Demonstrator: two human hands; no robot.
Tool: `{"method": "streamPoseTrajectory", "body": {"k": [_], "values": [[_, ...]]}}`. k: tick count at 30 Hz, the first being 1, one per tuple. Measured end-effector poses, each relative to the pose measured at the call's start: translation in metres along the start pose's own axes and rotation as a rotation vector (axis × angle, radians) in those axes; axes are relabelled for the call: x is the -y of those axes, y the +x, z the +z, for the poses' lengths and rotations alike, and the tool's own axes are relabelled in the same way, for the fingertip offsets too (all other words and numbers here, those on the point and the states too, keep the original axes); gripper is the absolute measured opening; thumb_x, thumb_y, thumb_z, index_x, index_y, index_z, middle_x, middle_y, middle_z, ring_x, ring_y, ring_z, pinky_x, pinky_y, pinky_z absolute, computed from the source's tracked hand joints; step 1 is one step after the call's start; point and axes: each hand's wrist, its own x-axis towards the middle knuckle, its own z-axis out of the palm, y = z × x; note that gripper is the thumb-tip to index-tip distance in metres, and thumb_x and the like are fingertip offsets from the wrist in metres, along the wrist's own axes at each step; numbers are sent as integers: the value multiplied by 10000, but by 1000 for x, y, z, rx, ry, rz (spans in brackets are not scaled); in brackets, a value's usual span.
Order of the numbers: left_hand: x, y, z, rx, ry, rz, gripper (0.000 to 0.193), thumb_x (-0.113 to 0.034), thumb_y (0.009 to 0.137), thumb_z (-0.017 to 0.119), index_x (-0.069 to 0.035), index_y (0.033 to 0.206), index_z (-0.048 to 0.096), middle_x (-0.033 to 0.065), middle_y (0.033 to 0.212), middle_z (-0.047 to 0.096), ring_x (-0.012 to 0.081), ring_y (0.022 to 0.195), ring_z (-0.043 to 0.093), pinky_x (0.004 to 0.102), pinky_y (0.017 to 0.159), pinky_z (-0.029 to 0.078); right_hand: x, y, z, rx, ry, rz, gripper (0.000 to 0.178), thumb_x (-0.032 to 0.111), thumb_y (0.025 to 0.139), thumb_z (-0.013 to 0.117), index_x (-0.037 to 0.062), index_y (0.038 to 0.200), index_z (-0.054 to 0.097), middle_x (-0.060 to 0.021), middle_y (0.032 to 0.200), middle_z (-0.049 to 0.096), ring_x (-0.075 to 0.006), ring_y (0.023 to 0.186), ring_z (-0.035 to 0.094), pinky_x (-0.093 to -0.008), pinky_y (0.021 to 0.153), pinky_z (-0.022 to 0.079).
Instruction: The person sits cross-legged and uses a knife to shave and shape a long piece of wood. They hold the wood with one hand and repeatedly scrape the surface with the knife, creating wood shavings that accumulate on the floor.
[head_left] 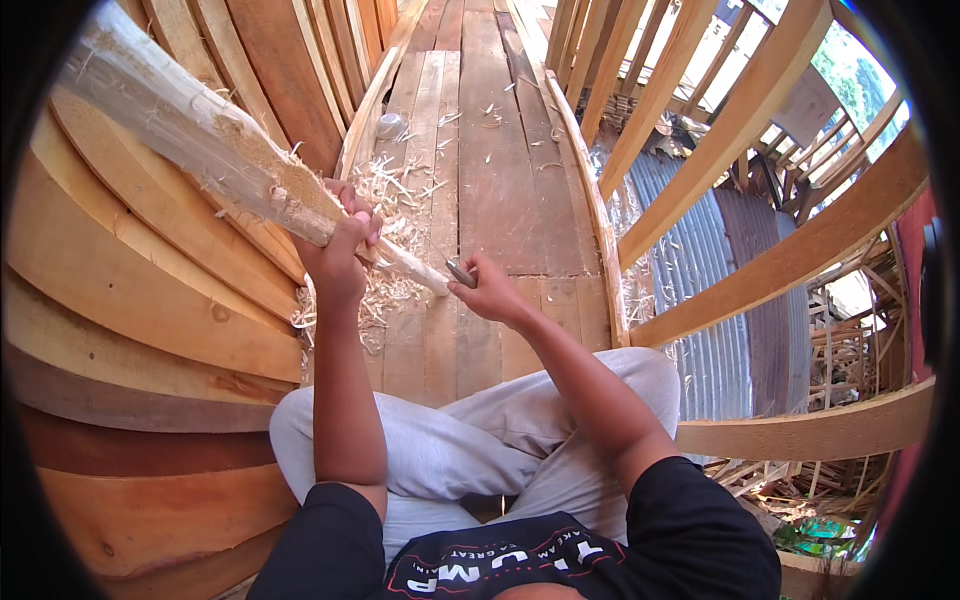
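Wooden pole point(190, 130) slants up and leftward from the left hand point(342, 238), which is wrapped around it; the right hand point(488, 290) grips a small knife point(461, 274) near its narrow end. Much of its surface looks bare, though rough fibres remain beside the left hand. Shavings point(385, 190) litter the floorboards point(505, 200) beyond both hands; boards point(170, 290) crowd the left hand's outer side.

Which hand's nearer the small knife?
Right. The right hand grips the knife itself; the left hand is off it, farther to the left and ahead, wrapped around the pale wooden pole.
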Motion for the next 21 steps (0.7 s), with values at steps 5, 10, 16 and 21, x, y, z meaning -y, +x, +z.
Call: {"method": "streamPoseTrajectory", "body": {"k": [5,10,16,21], "values": [[9,2,-6,42,-37,25,250,46,734,522,-17,962,439,57,793,429,129,586,453,279,557,422,6,10,11,239,14,417,556,438,1006,346,-34,891,617,-221,797,636,-327,871,649,-468,786,484],[11,-4,16,41,15,-7,286,54,734,522,3,997,423,72,807,439,132,579,456,267,551,425,-15,16,32,71,-62,314,648,401,996,239,-101,923,643,-345,945,636,-474,957,615,-522,909,437],[10,-9,29,6,65,75,308,48,720,517,-2,1008,420,71,720,433,142,578,451,277,564,423,44,12,22,51,50,218,582,337,959,300,-96,827,666,-344,877,640,-503,916,618,-522,888,459],[8,7,11,-65,24,50,223,4,716,512,-51,913,424,51,672,417,147,559,427,302,615,411,26,8,38,-64,-111,198,562,338,955,322,-78,819,675,-318,857,654,-486,875,634,-528,840,478]]}}
